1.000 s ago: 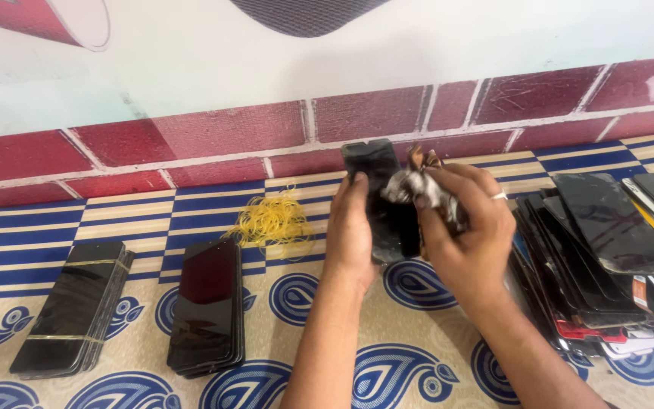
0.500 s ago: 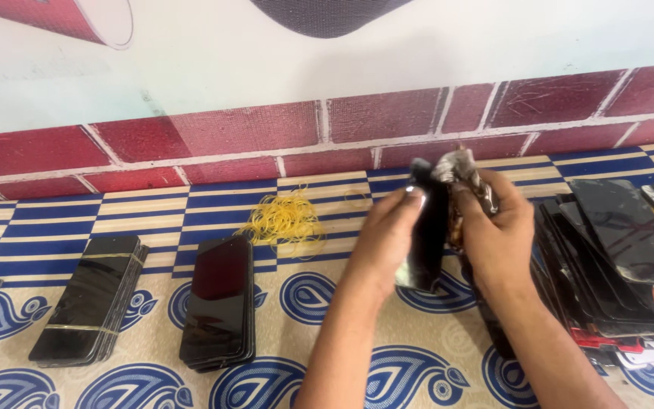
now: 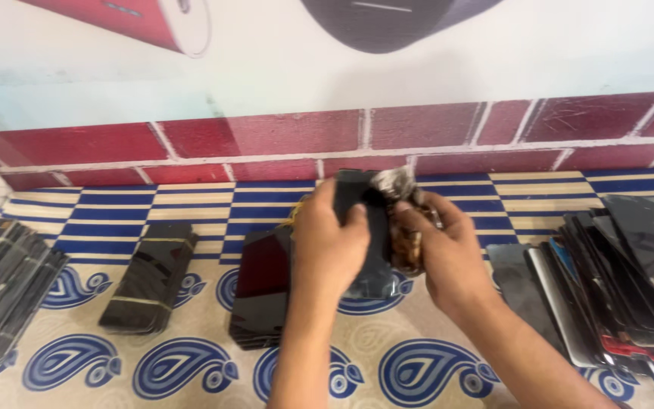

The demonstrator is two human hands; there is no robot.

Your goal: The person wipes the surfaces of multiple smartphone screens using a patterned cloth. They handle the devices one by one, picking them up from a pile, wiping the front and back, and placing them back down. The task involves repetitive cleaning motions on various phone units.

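Note:
My left hand (image 3: 331,246) grips a small stack of black phone screens (image 3: 369,257) held upright above the patterned cloth. My right hand (image 3: 444,254) presses against the stack's right side and holds a crumpled grey-brown cloth (image 3: 401,216) against it. Directly below and left of my left hand lies a black screen stack (image 3: 263,291) on the cloth. The yellow rubber bands behind the hands are almost wholly hidden.
A banded stack of black screens (image 3: 149,276) lies left of centre, another larger pile (image 3: 1,291) at the far left edge. Several loose screens (image 3: 615,273) fan out at the right. A red brick-pattern wall (image 3: 266,140) stands behind the patterned cloth (image 3: 191,371).
Both hands with the screen stack and cloth have come down and toward the middle of the view. The rubber bands are now hidden behind the hands. The camera has shifted.

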